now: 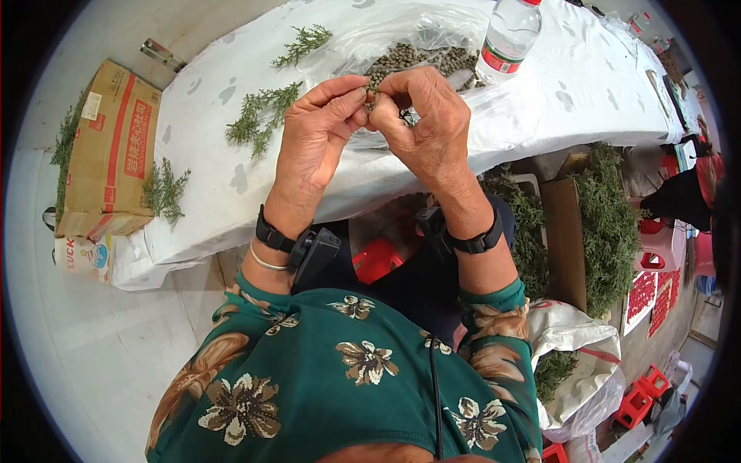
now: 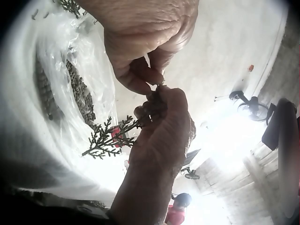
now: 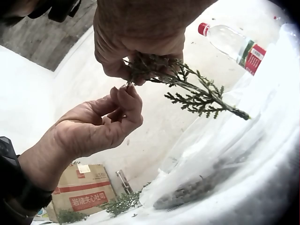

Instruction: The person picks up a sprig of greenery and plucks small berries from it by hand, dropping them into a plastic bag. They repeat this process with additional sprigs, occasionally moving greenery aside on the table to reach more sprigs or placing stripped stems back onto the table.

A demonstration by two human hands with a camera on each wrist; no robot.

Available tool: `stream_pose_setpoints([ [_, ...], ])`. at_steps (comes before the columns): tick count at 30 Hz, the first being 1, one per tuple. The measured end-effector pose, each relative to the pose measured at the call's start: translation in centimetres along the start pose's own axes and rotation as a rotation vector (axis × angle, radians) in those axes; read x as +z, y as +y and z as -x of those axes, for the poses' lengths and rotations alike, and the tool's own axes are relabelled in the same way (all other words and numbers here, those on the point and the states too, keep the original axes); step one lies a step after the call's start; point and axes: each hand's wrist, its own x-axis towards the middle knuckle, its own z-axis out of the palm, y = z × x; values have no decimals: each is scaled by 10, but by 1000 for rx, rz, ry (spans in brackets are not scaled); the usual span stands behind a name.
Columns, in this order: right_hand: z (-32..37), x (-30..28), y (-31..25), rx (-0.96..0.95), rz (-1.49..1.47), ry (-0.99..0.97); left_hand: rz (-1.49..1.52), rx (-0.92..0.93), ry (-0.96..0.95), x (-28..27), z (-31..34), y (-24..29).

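Above the near edge of the white-covered table, both hands meet fingertip to fingertip. The right hand (image 1: 428, 116) grips an evergreen sprig (image 3: 201, 96) with flat, scaly green leaves, its stem sticking out past the fingers in the right wrist view. With thumb and forefinger the left hand (image 1: 320, 127) pinches at the sprig's leafy end; the small bit between these fingertips is mostly hidden. Just beyond the hands, a clear plastic bag (image 1: 340, 58) lies spread out with many small round brown seeds or cones (image 1: 397, 58) on it.
Loose evergreen sprigs (image 1: 262, 116) lie on the white tablecloth (image 1: 208, 139). A water bottle (image 1: 509, 38) with a red cap stands beyond the right hand. A cardboard box (image 1: 112, 150) sits at the left end. Cut evergreen branches (image 1: 610, 231) fill a box at the right.
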Motion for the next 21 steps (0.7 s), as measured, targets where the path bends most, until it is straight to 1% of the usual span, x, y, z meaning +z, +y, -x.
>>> stream_pose_setpoints([
  [5,0,-3,1,-38,44,-34,-13,26,16,3,1,-1],
  [10,0,-4,0,-29,50,-41,-12,37,15,6,1,-1],
  [14,0,-3,-1,-9,21,-45,-3,36,-3,5,1,-1],
  [17,0,-1,-2,70,-59,0,-2,33,-9,5,0,-2],
  [21,0,-1,-3,67,-50,5,-5,26,1,5,1,-2],
])
